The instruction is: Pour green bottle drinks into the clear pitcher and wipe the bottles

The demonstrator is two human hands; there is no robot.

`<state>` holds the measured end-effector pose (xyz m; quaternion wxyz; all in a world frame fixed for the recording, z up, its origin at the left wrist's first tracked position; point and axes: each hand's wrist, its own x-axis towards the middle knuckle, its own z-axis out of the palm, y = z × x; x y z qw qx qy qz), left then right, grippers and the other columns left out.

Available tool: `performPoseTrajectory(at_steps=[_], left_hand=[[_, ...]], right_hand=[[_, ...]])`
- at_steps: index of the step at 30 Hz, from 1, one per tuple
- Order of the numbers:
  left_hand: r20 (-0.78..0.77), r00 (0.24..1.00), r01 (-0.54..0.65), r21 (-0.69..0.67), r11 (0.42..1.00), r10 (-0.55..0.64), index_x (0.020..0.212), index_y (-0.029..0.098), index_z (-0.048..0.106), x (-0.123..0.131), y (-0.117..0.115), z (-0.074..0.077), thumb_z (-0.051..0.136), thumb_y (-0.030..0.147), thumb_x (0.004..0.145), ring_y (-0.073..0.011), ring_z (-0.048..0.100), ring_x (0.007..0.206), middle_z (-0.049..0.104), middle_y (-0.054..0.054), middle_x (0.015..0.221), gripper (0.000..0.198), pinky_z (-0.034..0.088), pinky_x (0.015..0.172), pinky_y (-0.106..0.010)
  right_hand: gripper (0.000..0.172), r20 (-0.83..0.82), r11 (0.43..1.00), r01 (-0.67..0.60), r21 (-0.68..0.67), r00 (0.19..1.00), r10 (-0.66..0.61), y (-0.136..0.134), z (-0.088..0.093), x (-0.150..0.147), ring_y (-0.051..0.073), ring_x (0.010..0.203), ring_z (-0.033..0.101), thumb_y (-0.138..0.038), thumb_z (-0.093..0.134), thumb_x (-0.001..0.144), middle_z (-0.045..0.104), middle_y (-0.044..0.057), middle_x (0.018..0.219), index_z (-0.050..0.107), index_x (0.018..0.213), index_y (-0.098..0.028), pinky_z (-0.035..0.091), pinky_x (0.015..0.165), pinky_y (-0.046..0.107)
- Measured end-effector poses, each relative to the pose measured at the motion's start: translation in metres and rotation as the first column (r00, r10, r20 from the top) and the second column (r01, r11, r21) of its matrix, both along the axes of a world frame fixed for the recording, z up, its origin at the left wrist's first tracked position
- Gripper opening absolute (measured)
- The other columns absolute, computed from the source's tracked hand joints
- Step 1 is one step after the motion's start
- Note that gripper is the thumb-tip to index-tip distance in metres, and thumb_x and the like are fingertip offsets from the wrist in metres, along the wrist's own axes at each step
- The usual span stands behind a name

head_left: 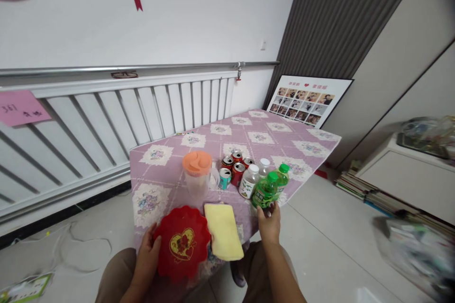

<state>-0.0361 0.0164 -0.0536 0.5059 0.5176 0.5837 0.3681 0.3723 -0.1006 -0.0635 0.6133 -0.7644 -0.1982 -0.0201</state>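
Observation:
My left hand (147,253) grips the left edge of a red scalloped plate (192,262) with a gold heart design, its thumb over the rim. My right hand (269,223) reaches to the base of the nearer green drink bottle (263,191), fingers and thumb apart; whether they touch it is unclear. A second green bottle (283,176) stands just behind. To their left are a white-capped bottle (248,182), another white-capped bottle (263,165), a teal can (224,179) and several red and dark cans (237,173). A folded yellow cloth (223,232) lies beside the plate.
A clear pitcher (197,187) with an orange lid stands behind the plate. The flowered tablecloth (263,137) covers the table, which meets a white radiator (142,109). A photo board (309,99) leans at the far end. Books (384,203) and a plastic bag (412,251) lie right.

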Motion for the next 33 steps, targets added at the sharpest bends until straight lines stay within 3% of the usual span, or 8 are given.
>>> performPoseTrajectory(at_steps=[4, 11, 16, 20, 29, 33], left_hand=[[0.023, 1.000, 0.005, 0.022, 1.000, -0.005, 0.142, 0.016, 0.051, -0.002, 0.000, -0.001, 0.056, 0.035, 0.093, -0.0277, 0.059, 0.135, 0.061, -0.015, 0.145, 0.053, 0.048, 0.115, -0.041], [0.109, 0.994, -0.006, 0.041, 0.999, 0.002, 0.137, 0.016, 0.054, 0.000, -0.003, 0.004, 0.057, 0.033, 0.091, -0.0273, 0.067, 0.124, 0.066, -0.015, 0.137, 0.048, 0.055, 0.107, -0.039], [0.080, 0.997, 0.001, 0.071, 0.997, -0.007, 0.133, 0.012, 0.056, -0.003, -0.001, 0.000, 0.057, 0.032, 0.090, -0.0277, 0.068, 0.121, 0.068, -0.016, 0.132, 0.048, 0.054, 0.107, -0.040], [0.075, 0.997, 0.020, 0.112, 0.993, -0.029, 0.131, 0.010, 0.058, -0.004, -0.001, -0.004, 0.059, 0.034, 0.088, -0.0288, 0.067, 0.122, 0.068, -0.017, 0.132, 0.050, 0.052, 0.109, -0.042], [0.057, 0.998, -0.021, 0.117, 0.993, 0.014, 0.126, 0.010, 0.061, -0.004, -0.008, 0.010, 0.062, 0.030, 0.086, -0.0292, 0.068, 0.120, 0.070, -0.018, 0.129, 0.044, 0.051, 0.109, -0.044], [0.092, 0.996, -0.021, 0.121, 0.992, 0.009, 0.123, 0.012, 0.062, -0.004, -0.010, 0.014, 0.061, 0.027, 0.088, -0.0265, 0.069, 0.119, 0.071, -0.016, 0.127, 0.038, 0.053, 0.106, -0.039]], right_hand=[[0.078, -0.071, 1.000, 0.026, -0.004, 0.997, -0.026, -0.021, -0.008, -0.039, 0.035, 0.124, 0.059, -0.061, 0.059, 0.078, 0.059, 0.023, 0.136, 0.051, 0.138, -0.011, 0.053, 0.098, 0.048], [0.060, -0.063, 0.991, -0.136, -0.017, 0.989, 0.134, -0.045, -0.018, -0.092, 0.032, 0.116, 0.066, -0.065, 0.056, 0.080, 0.071, 0.018, 0.123, 0.067, 0.116, -0.018, 0.055, 0.095, 0.046], [0.050, -0.011, 0.964, -0.264, -0.024, 0.965, 0.263, -0.043, -0.015, -0.103, 0.030, 0.101, 0.070, -0.064, 0.059, 0.079, 0.077, 0.014, 0.105, 0.073, 0.098, -0.020, 0.054, 0.097, 0.048], [0.048, 0.030, 0.949, -0.314, -0.026, 0.949, 0.314, -0.043, -0.011, -0.110, 0.029, 0.101, 0.070, -0.065, 0.056, 0.081, 0.077, 0.012, 0.103, 0.074, 0.094, -0.022, 0.053, 0.098, 0.048], [0.050, 0.064, 0.938, -0.345, -0.035, 0.936, 0.347, -0.046, -0.002, -0.117, 0.029, 0.099, 0.069, -0.068, 0.054, 0.080, 0.077, 0.011, 0.100, 0.073, 0.089, -0.023, 0.053, 0.097, 0.049], [0.049, 0.044, 0.937, -0.346, -0.057, 0.936, 0.348, -0.045, 0.003, -0.118, 0.030, 0.100, 0.070, -0.065, 0.053, 0.077, 0.077, 0.013, 0.101, 0.072, 0.090, -0.022, 0.054, 0.096, 0.049]])
